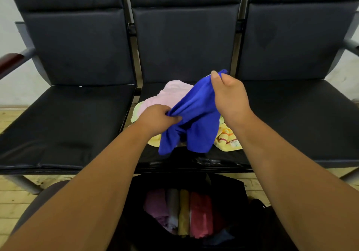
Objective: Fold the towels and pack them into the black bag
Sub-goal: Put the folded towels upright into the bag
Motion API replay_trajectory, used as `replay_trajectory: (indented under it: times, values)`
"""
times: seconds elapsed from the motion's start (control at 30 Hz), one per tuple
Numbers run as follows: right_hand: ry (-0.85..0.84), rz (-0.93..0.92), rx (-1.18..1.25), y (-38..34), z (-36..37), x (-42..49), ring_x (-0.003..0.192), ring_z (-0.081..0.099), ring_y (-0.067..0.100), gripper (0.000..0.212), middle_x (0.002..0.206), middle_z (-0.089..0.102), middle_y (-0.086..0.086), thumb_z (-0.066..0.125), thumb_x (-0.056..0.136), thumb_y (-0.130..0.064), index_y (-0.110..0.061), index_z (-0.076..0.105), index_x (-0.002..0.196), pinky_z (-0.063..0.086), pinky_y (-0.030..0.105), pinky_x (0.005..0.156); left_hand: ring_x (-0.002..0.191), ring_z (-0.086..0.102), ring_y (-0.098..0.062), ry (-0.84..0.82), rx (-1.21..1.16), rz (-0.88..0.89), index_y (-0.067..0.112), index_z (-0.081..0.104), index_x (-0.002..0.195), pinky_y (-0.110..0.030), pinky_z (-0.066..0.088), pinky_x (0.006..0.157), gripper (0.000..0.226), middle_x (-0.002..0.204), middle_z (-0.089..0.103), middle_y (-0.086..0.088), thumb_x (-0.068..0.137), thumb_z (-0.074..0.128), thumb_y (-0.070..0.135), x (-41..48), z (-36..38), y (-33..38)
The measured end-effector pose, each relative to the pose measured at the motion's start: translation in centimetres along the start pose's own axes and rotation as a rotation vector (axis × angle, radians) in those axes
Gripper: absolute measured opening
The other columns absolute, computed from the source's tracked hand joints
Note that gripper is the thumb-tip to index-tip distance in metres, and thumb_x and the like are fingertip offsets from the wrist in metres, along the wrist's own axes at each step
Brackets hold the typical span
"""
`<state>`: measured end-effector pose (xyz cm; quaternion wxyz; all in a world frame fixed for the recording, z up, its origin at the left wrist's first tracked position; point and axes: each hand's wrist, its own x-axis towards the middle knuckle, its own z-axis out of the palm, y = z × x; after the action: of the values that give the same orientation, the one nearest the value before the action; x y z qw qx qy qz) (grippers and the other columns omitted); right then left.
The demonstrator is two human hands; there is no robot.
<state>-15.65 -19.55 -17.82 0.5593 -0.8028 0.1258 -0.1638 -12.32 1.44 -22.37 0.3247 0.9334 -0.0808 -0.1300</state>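
At centre left of the frame, a bunched part of the blue towel (192, 115) is gripped by the left hand (158, 117), fingers curled round it. Behind it, a pink towel (174, 93) on the middle seat (229, 158) is largely hidden. At bottom centre, rolled towels (200, 214) are dimly seen in the black bag (229, 190), whose edges are lost in shadow. The blue towel's upper corner is pinched by the right hand (228, 93). Below that hand, a yellow towel (229, 136) is partly covered.

No text, brand or number can be read. A small white tag (234, 143) on the pale yellow striped terry towel (225, 133) bears marks too blurred to tell.
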Motion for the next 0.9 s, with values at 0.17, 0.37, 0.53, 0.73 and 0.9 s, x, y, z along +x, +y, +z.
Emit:
replay_trajectory:
  times: [0.17,0.37,0.53,0.73,0.9]
  values:
    - [0.129,0.282,0.114,0.0,-0.8,0.4,0.070,0.052,0.012,0.038,0.072,0.050,0.000,0.051,0.111,-0.044,-0.022,0.057,0.081,0.047,0.032,0.072,0.091,0.064,-0.027,0.028,-0.038,-0.026,0.022,0.069,0.091,-0.033,0.044,0.068,0.013,0.091,0.066,-0.003,0.097,0.074,0.032,-0.1,-2.1,-0.7]
    - [0.172,0.537,0.516,-0.6,-2.0,0.9,0.090,0.072,0.019,0.021,0.095,0.073,0.000,0.068,0.103,-0.044,-0.024,0.066,0.098,0.063,0.039,0.085,0.113,0.073,-0.034,-0.168,-0.768,-0.072,0.015,0.078,0.119,-0.048,0.058,0.101,0.028,0.118,0.079,-0.010,0.092,0.081,0.024,-2.3,-4.5,-0.1]
    - [-0.022,0.537,0.873,-0.9,-3.0,-0.1,0.064,0.075,0.018,0.013,0.081,0.079,0.000,0.063,0.106,-0.023,-0.017,0.075,0.105,0.062,0.031,0.064,0.091,0.078,-0.023,-0.201,-1.343,0.087,0.014,0.086,0.096,-0.034,0.064,0.081,0.023,0.102,0.080,-0.008,0.092,0.066,0.024,-5.1,-5.6,1.3]
    - [0.128,0.557,0.720,-0.4,-2.1,0.8,0.093,0.081,0.023,0.018,0.105,0.082,0.005,0.076,0.097,-0.023,-0.016,0.072,0.113,0.067,0.043,0.084,0.104,0.078,-0.026,0.078,-0.843,-0.179,0.024,0.079,0.114,-0.047,0.062,0.093,0.020,0.108,0.082,-0.001,0.098,0.075,0.034,-2.8,-5.1,0.4]
    - [0.110,0.384,0.321,1.4,-1.6,1.5,0.089,0.071,0.017,0.020,0.094,0.075,0.005,0.068,0.103,-0.040,-0.021,0.072,0.097,0.061,0.039,0.086,0.095,0.077,-0.028,0.224,-0.503,-0.236,0.020,0.079,0.099,-0.048,0.065,0.087,0.015,0.100,0.079,-0.006,0.088,0.088,0.026,-0.5,-4.9,-2.7]
